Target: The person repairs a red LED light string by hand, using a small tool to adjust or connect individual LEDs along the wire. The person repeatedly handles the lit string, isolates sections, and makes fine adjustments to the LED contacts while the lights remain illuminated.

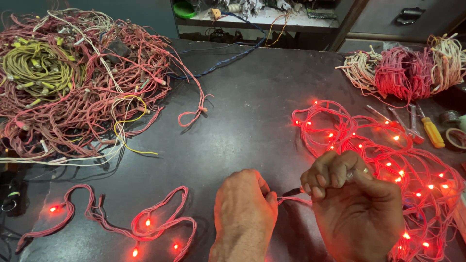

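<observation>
A dark table (pixel 242 111) fills the view. On its far left corner sits the biggest thing, a tangled heap of pink, yellow and white wires (pixel 73 82). At the right lies a spread of pink wire with lit red bulbs (pixel 388 155), glowing in loose loops that run under the right hand. Along the near left edge a shorter lit strand (pixel 131 225) snakes across the table, well apart from the heap. At the far right corner rest coiled bundles of white and red wire (pixel 407 68), and just in front of them a yellow-handled screwdriver (pixel 431 131) with other slim tools beside it.

The left hand (pixel 245 213) is closed, back up, fingertips pinched on the wire joint (pixel 290 193) between the two hands. The right hand (pixel 354 204) is curled into a loose fist, fingers folded over the same pink wire, a ring on one finger. The joint hangs just above the table, near its front edge
</observation>
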